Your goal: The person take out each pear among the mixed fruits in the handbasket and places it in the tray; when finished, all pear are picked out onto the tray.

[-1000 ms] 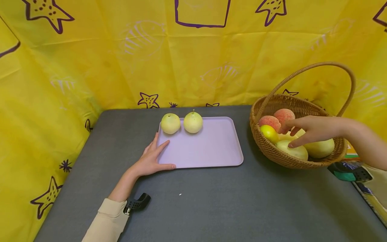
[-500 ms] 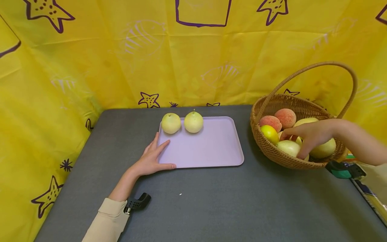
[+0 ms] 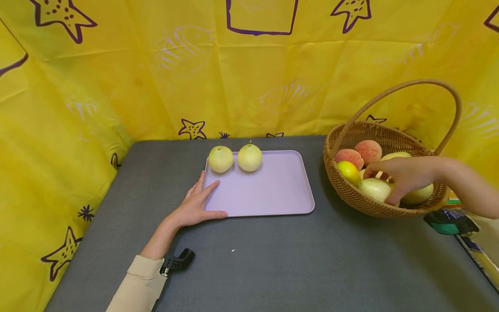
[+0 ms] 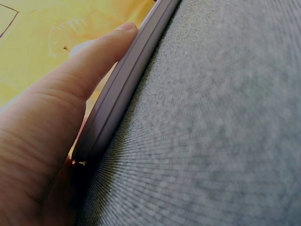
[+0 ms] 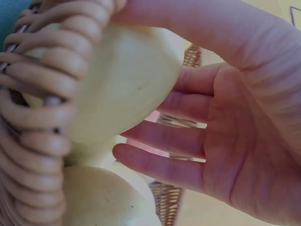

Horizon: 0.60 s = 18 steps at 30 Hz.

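Progress seemingly partial: two pale fruits (image 3: 249, 157) on tray (image 3: 273, 186) toward eleven o'clock, left fingers (image 3: 211, 188) wide, right fingers (image 5: 164, 136) round melon (image 5: 127, 84), more fruit (image 3: 368, 151) in three-o'clock basket (image 3: 343, 190).

We see 2 yellow-green fruits (image 3: 250, 157) on a lilac tray (image 3: 273, 190), a pale green melon (image 3: 372, 188), 2 mottled red peaches (image 3: 368, 151), a brown basket (image 3: 348, 196) and yellow cloth (image 3: 234, 86) with purple starfish (image 3: 62, 255).

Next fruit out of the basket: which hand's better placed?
Right, I'd say: the right hand is curled round a pale green fruit in the basket. The left hand is off at the left end of the tray.
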### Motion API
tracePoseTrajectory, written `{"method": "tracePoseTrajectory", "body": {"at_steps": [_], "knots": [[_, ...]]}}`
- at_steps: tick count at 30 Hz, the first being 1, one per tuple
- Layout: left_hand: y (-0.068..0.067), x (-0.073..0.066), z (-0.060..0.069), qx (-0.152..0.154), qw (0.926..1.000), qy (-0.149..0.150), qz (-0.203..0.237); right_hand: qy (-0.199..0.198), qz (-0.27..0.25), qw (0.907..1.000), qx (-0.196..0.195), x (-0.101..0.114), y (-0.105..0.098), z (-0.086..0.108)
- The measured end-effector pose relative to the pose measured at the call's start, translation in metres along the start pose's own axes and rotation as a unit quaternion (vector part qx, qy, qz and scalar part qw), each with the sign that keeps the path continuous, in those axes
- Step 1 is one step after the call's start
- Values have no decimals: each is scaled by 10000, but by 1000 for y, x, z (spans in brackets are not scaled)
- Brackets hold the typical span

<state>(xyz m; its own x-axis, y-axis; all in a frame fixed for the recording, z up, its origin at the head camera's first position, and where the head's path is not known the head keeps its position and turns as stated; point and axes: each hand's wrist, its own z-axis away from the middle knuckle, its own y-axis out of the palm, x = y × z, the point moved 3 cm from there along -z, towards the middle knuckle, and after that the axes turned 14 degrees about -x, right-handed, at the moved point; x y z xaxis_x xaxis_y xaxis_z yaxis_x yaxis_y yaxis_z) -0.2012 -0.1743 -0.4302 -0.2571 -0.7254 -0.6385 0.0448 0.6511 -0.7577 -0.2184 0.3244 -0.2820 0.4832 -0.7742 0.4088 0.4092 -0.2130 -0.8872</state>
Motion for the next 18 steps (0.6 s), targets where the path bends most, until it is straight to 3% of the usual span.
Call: {"method": "tracePoseTrajectory", "body": {"at_steps": [3, 11, 18], "knots": [[0, 1, 0, -15, 10000, 3, 1, -92, -76, 9995, -307, 0, -4, 5], [1, 0, -1, 6, 10000, 34, 10, 265, -208, 9964, -774, -6, -15, 20], [0, 0, 0, -18, 10000, 38, 4, 81, -509, 9890, -1385, -5, -20, 23]]}}
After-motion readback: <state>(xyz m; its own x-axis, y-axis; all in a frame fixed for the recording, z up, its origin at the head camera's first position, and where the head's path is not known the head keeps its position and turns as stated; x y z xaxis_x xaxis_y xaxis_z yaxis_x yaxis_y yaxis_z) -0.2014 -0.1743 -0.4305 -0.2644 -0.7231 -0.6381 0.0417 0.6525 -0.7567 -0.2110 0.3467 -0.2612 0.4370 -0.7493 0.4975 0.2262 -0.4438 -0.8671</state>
